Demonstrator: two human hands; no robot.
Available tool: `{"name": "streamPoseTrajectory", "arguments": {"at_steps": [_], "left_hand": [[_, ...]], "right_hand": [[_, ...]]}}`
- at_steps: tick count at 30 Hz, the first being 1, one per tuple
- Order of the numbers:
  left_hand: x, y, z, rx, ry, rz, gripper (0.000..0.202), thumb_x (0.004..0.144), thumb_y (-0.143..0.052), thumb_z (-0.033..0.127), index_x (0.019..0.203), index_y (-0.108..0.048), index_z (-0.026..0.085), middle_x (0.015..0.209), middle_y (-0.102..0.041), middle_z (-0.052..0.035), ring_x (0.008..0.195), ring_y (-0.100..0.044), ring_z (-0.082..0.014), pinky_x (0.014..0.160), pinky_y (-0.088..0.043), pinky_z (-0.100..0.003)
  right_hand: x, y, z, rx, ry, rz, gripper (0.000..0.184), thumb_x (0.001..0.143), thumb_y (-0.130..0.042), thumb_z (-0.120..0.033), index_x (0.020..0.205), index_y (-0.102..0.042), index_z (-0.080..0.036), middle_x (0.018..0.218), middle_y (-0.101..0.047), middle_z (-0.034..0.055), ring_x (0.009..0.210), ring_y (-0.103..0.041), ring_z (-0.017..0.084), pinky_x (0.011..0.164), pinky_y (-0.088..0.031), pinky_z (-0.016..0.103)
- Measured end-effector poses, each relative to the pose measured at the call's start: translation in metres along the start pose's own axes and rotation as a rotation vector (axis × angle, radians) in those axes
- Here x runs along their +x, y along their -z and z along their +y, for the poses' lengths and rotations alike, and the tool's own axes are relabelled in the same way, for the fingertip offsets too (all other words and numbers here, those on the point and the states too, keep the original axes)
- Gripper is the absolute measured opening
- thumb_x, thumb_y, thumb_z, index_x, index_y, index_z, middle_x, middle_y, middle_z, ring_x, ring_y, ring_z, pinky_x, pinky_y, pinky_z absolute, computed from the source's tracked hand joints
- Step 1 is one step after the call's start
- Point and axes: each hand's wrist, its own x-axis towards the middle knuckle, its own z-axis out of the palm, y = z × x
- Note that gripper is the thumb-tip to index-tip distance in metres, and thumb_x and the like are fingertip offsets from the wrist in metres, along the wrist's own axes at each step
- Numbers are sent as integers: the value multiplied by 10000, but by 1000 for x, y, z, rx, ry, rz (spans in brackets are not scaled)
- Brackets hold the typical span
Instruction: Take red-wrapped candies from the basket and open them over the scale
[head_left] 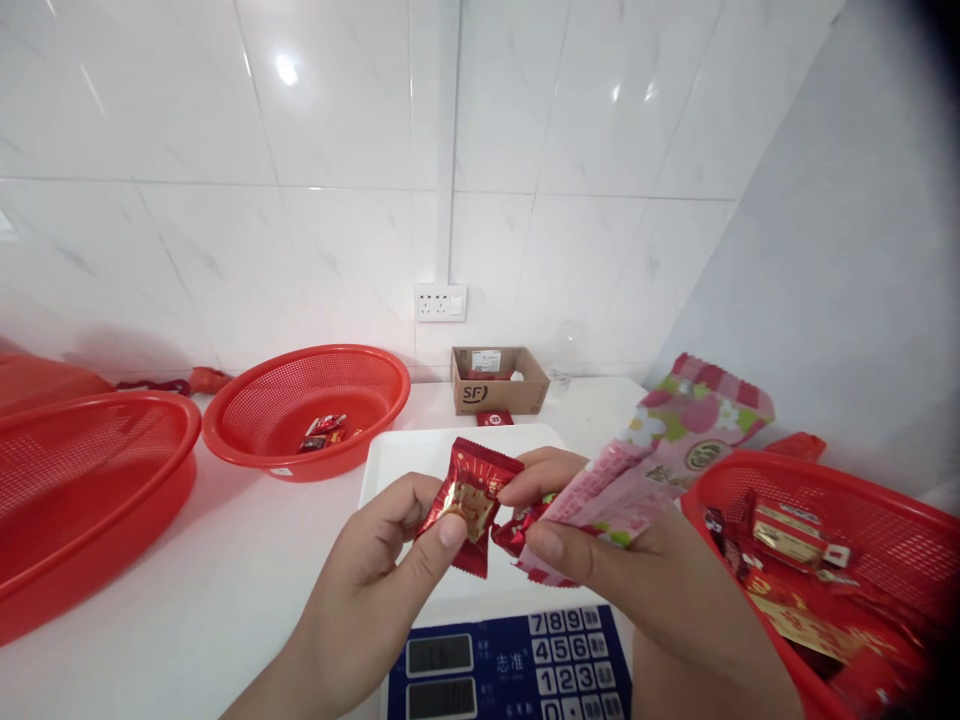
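Observation:
My left hand (382, 560) pinches a red and gold wrapped candy (471, 500) between thumb and fingers, above the white pan of a digital scale (405, 455). My right hand (600, 560) is closed on a pink flowered packet (675, 440) and another small red candy (514, 532) tucked beneath it. The two hands almost touch over the scale. The scale's blue keypad (517, 665) with its two displays lies just below my wrists.
A red mesh basket (885, 500) full of wrapped sweets stands at the right. Another red basket (247, 405) holding a few candies is at the back left, a third red basket (97, 470) at the far left. A small cardboard box (499, 385) sits by the tiled wall.

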Motion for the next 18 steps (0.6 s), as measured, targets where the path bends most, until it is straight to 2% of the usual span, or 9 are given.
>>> {"name": "streamPoseTrajectory", "arguments": {"at_steps": [2, 6, 8, 12, 14, 16, 18], "left_hand": [[0, 1, -2, 3, 7, 5, 248, 928, -593, 456, 897, -655, 219, 885, -706, -9, 828, -630, -182, 770, -482, -291], [0, 3, -4, 48, -10, 9, 236, 931, -592, 441, 898, -653, 215, 900, -700, -19, 848, -628, -194, 788, -468, -311], [0, 4, -4, 67, -22, 10, 242, 933, -587, 443, 883, -652, 215, 878, -699, -18, 844, -625, -197, 775, -462, -310], [0, 4, -3, 70, -14, 12, 241, 926, -595, 450, 885, -651, 219, 855, -699, -16, 837, -624, -198, 766, -464, -306], [0, 5, -3, 51, -15, 11, 249, 917, -609, 459, 876, -654, 218, 854, -699, -18, 837, -627, -194, 773, -474, -299], [1, 6, -4, -28, -17, -8, 269, 906, -615, 483, 897, -660, 218, 878, -703, -25, 848, -634, -194, 784, -498, -296], [2, 6, -5, -179, 5, -59, 325, 903, -591, 531, 967, -667, 222, 926, -710, -39, 857, -651, -197, 774, -535, -297]], "right_hand": [[0, -1, 0, 1, 44, 28, 117, 815, -762, -341, 931, -754, -339, 888, -722, 11, 721, -684, 181, 601, -588, 277], [1, -2, 0, -37, 123, 60, 137, 814, -763, -308, 942, -774, -356, 1082, -684, 21, 944, -678, 221, 634, -607, 266], [2, -2, 0, -43, 129, 78, 126, 808, -770, -324, 932, -782, -344, 1085, -682, 35, 980, -671, 235, 650, -613, 275], [3, -3, 2, -42, 133, 127, 144, 786, -782, -412, 902, -788, -327, 1014, -708, 51, 834, -695, 222, 583, -606, 278], [3, -4, 3, -50, 135, 140, 163, 783, -781, -440, 898, -790, -325, 1010, -715, 51, 862, -693, 230, 628, -613, 295], [2, -6, 3, -55, 140, 160, 167, 783, -780, -456, 896, -792, -335, 1025, -715, 43, 962, -678, 242, 741, -612, 318], [1, -6, 4, -36, 125, 165, 168, 783, -776, -470, 901, -791, -352, 1049, -706, 31, 959, -677, 230, 748, -610, 307]]}}
